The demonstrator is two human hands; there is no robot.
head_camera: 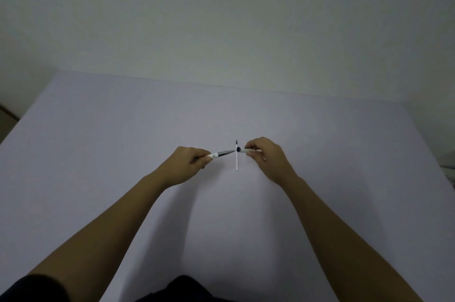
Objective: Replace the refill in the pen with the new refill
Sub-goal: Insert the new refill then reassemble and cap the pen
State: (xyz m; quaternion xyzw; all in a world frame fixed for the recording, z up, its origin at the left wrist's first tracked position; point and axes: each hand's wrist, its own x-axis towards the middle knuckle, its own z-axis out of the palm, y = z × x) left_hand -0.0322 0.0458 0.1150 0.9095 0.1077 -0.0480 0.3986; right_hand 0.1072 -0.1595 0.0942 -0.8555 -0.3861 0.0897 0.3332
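My left hand point(189, 162) is closed around the pen's front part point(220, 153), a white piece with a dark tapered tip that points right. My right hand point(264, 153) pinches the white pen barrel point(242, 150), whose dark open end faces left, a short gap from that tip. Both pieces are held just above the table. A thin white refill point(237, 160) with a dark point lies on the table between my hands, running away from me. It passes under the gap between the two pieces.
The lavender table point(147, 141) reaches to a pale wall point(221, 18) at the back. Its left edge point(27, 114) drops to the floor. Something pale shows at the far right edge point(449, 168). My dark clothing point(182, 289) is at the bottom.
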